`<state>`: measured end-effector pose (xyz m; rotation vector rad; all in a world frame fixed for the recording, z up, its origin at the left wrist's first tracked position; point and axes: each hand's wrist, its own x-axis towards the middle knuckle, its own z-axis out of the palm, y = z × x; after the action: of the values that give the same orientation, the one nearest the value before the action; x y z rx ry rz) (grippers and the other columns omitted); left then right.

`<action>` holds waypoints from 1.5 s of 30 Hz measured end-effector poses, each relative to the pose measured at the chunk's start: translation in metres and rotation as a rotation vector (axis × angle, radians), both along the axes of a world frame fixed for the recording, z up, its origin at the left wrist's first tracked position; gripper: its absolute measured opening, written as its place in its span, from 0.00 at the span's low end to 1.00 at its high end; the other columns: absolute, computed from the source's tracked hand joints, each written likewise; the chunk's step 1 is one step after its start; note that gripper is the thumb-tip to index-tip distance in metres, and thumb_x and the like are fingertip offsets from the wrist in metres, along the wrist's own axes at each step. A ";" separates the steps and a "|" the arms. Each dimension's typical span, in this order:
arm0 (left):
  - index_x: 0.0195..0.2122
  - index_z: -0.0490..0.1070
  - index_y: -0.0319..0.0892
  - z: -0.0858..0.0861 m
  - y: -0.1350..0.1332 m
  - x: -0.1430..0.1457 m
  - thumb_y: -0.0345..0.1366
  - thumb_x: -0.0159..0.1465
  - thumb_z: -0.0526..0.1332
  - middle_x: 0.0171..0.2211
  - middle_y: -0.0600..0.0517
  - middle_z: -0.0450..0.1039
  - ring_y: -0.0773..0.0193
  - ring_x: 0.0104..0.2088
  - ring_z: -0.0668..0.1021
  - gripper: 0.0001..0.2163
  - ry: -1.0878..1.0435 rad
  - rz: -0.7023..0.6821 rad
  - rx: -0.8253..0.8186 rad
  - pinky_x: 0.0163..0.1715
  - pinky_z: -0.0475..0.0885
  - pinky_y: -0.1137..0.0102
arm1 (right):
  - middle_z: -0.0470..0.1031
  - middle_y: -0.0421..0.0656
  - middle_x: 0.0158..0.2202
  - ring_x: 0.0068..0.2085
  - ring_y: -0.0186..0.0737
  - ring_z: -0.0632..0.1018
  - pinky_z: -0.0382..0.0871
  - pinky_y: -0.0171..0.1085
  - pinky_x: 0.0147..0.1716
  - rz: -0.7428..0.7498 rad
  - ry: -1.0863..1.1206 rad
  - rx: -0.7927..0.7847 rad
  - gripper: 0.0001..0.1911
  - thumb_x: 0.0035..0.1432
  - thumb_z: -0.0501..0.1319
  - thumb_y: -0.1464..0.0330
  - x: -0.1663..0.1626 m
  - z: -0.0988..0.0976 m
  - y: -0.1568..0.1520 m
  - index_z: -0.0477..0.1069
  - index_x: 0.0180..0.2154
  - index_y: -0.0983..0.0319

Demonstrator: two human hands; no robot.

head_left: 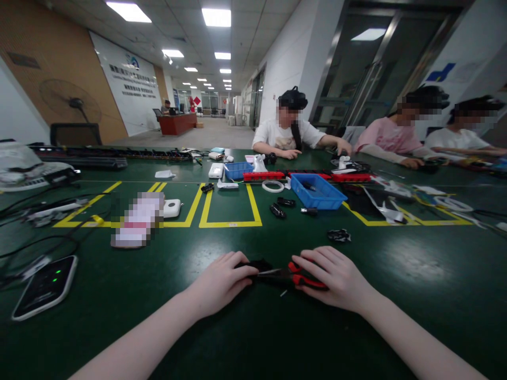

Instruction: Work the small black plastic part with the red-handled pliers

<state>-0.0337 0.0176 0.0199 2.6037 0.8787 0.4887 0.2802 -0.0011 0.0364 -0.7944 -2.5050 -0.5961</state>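
Low over the green table (245, 338), my right hand (336, 274) is closed around the red handles of a pair of pliers (309, 281). Their dark jaws point left and meet or overlap a thin pale strip in front of my left hand (224, 277). That hand pinches a small black piece (261, 265) between thumb and fingers; its exact kind is hard to make out. Just below the jaws lies a tiny pale sliver (283, 293). A crumpled black item (339, 235) rests beyond my right hand.
A blue bin (319, 192) and small black parts (278, 210) stand ahead. At the left are a blurred-out phone (137, 221), a white square device (171, 208) and a black-faced device (45, 287) with cables. Across the table sits a person (289, 129); more people sit at the right.
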 end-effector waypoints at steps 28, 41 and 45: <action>0.54 0.69 0.47 -0.004 -0.001 0.001 0.31 0.71 0.52 0.50 0.48 0.71 0.57 0.47 0.75 0.13 0.008 0.032 0.051 0.46 0.73 0.60 | 0.79 0.49 0.44 0.42 0.44 0.79 0.70 0.46 0.43 -0.032 0.146 -0.080 0.26 0.56 0.66 0.61 -0.002 0.001 0.000 0.70 0.54 0.62; 0.53 0.70 0.47 -0.004 -0.002 0.000 0.33 0.70 0.56 0.54 0.47 0.68 0.55 0.51 0.73 0.12 -0.001 0.047 0.060 0.51 0.73 0.56 | 0.79 0.49 0.43 0.42 0.44 0.79 0.70 0.45 0.43 -0.026 0.155 -0.082 0.24 0.56 0.66 0.60 -0.003 0.001 0.000 0.71 0.53 0.62; 0.51 0.72 0.46 -0.003 -0.003 0.000 0.39 0.67 0.61 0.55 0.46 0.68 0.52 0.53 0.72 0.12 0.006 0.047 0.094 0.52 0.71 0.53 | 0.79 0.48 0.43 0.41 0.44 0.79 0.69 0.46 0.44 -0.019 0.136 -0.074 0.26 0.56 0.66 0.60 -0.003 -0.001 0.000 0.71 0.54 0.61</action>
<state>-0.0336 0.0150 0.0174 2.6759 0.9416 0.5481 0.2773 -0.0007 0.0355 -0.8573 -2.4097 -0.4419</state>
